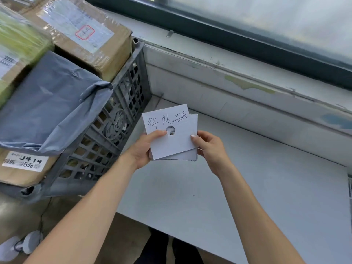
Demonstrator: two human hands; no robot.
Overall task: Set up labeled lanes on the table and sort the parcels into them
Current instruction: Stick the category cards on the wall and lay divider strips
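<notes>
I hold a small stack of white label cards [175,143] above the white table [257,197]. The top card bears handwritten characters and has a round hole near its middle. My left hand [146,147] grips the stack's left edge, thumb on top. My right hand [207,147] pinches the right edge. At the left, a grey plastic crate [114,130] holds the parcels: a grey poly mailer [51,103], a taped brown carton [83,35] and another carton [22,168] with a white sticker.
A white windowsill ledge [247,88] and a dark-framed window [247,35] run along the table's far side. The crate stands off the table's left end. White shoes [21,246] lie on the floor at the lower left.
</notes>
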